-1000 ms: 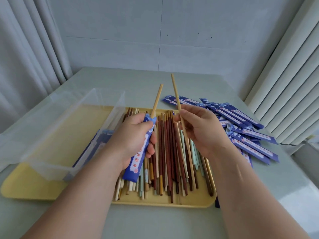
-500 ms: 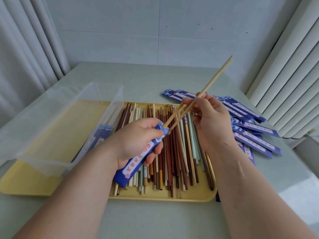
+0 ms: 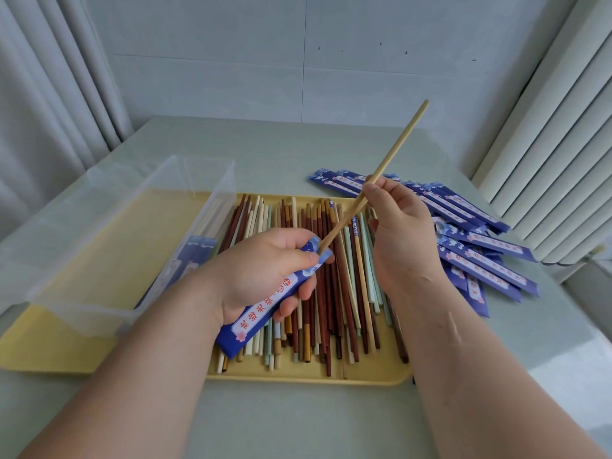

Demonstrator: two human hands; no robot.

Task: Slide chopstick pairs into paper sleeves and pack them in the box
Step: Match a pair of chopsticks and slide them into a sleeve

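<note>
My left hand (image 3: 261, 270) grips a blue paper sleeve (image 3: 265, 306) with red characters, its open mouth pointing up and right. My right hand (image 3: 397, 233) pinches a light bamboo chopstick pair (image 3: 390, 160) that slants from upper right down into the sleeve's mouth. Both hands hover over several loose chopsticks (image 3: 331, 286) in brown, cream and pale green, lying on a yellow tray (image 3: 298, 376). A clear plastic box (image 3: 99, 233) stands on the tray's left part with a filled blue sleeve (image 3: 195, 250) inside.
A pile of several empty blue sleeves (image 3: 470, 246) lies on the grey table (image 3: 298, 419) right of the tray. Curtains hang at left, a ribbed white radiator panel stands at right, and a wall closes the back.
The right hand tilted the chopstick from upright to slanting right and brought its lower tip into the sleeve's mouth. The left hand turned the sleeve to meet it.
</note>
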